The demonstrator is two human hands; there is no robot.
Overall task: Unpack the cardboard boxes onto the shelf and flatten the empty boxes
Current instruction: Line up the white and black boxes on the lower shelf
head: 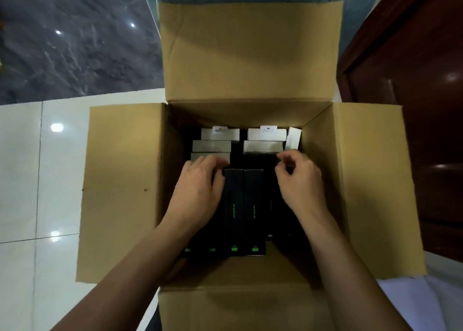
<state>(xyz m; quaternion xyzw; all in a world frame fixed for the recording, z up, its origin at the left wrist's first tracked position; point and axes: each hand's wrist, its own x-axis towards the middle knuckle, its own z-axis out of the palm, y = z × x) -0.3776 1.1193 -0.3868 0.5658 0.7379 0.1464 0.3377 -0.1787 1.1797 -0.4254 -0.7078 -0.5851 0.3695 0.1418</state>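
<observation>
the cardboard box [250, 67] sits open on the floor, all four flaps folded out, still packed; this looks like the first unpacking step. the left hand [200, 183] reaches in with fingers curled over the near end of the black packs [244, 210], just in front of the white packs [213, 142]; whether it grips one i cannot tell. the right hand [300, 180] hovers with thumb and fingers drawn narrow, a pinch seemingly on nothing yet. next move probably calls for closing both hands on a black pack between them and lifting straight up, clear of the walls.
</observation>
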